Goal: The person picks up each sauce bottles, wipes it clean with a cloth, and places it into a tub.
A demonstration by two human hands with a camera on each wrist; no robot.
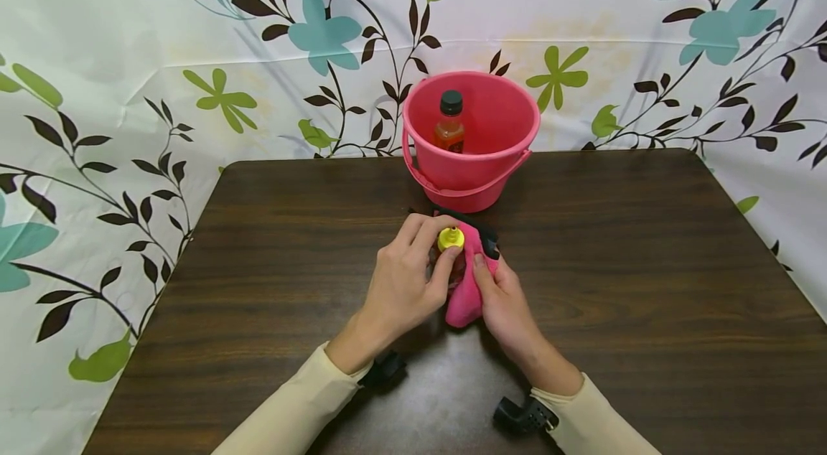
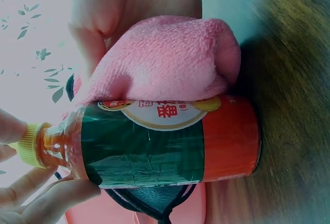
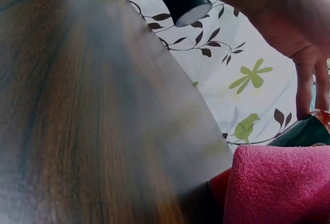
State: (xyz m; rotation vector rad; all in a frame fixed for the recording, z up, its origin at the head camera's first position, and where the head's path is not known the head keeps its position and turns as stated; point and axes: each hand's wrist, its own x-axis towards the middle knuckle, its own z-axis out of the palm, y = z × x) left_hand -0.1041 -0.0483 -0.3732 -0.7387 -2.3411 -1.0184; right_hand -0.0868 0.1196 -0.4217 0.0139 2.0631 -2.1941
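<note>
A sauce bottle (image 2: 144,157) with a yellow cap (image 1: 451,238) and a green and red label is held between the two hands. At its cap and neck, my left hand (image 1: 403,283) pinches it with thumb and fingers. My right hand (image 1: 507,301) grips a pink plush cloth (image 1: 464,306) that lies along the bottle's side, thumb on top. In the left wrist view the cloth covers part of the label. A dark piece with black cord (image 2: 154,201) shows behind the bottle. The right wrist view shows only the cloth's near end and a bit of the bottle.
Behind the hands stands a pink bucket (image 1: 474,179) with its handle hanging at the front. Inside it is another bottle (image 1: 450,128) with a dark cap. The brown wooden table (image 1: 310,225) ends at a floral curtain (image 1: 220,96).
</note>
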